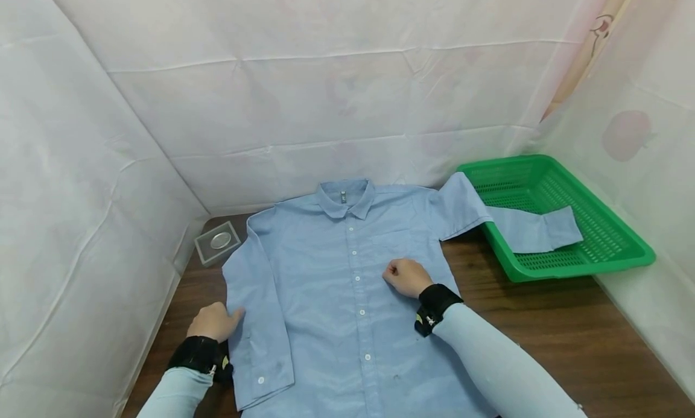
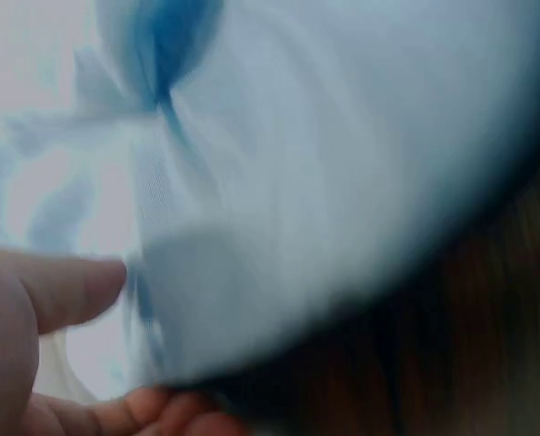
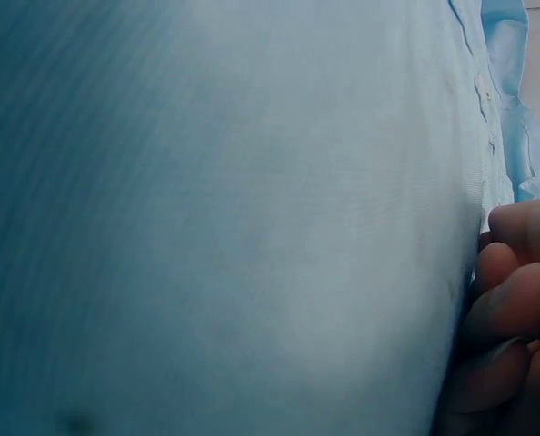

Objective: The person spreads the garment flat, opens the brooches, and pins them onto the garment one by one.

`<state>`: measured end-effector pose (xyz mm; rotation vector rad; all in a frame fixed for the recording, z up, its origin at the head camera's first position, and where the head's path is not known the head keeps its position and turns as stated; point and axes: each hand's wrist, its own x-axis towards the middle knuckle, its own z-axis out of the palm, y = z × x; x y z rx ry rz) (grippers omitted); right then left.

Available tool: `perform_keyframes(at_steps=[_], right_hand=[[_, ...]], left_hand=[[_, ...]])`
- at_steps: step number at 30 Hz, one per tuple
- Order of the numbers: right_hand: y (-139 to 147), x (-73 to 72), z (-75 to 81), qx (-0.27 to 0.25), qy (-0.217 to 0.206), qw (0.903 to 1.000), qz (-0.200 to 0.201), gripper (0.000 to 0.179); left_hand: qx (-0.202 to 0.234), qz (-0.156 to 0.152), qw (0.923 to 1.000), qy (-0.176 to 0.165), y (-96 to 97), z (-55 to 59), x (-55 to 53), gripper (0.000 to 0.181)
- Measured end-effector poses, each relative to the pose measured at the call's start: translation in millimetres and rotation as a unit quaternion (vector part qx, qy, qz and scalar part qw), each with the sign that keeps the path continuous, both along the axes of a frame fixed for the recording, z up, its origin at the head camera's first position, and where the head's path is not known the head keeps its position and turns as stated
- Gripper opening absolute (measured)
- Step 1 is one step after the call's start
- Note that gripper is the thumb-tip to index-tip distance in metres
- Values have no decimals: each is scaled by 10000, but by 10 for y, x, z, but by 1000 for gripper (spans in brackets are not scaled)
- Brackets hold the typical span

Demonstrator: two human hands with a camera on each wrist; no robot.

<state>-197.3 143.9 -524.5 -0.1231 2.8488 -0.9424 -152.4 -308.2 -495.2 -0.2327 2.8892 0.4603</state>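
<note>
A light blue button-up shirt [image 1: 326,285] lies front up on the table, its collar toward the back wall. Its sleeve on the left [image 1: 260,339] is folded down along the body, with the cuff near the front. At that sleeve's outer edge is my left hand [image 1: 214,323], thumb extended onto the cloth. In the left wrist view the thumb [image 2: 79,286] and the fingertips [image 2: 184,413] stand apart at the fabric's edge. My right hand [image 1: 407,277] rests on the shirt's chest, right of the buttons, with its fingers curled. No cloth shows between those fingers [image 3: 511,304].
A green plastic basket [image 1: 602,264] stands at the right; the shirt's other sleeve [image 1: 534,228] reaches over its rim and lies inside. At the back left sits a small grey box [image 1: 209,249] with a round silvery disc. White sheets [image 1: 326,104] enclose the brown wooden table [image 1: 543,333].
</note>
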Motion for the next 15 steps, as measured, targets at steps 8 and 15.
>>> perform_keyframes(at_steps=[8,15], right_hand=[[-22,8,16,-25,-38,10000,4,21],[-1,-2,4,-43,-47,10000,-29,22]], left_hand=[[307,219,9988,303,-149,-67,-83,33],[377,272,9966,678,-304,104,-44,34]])
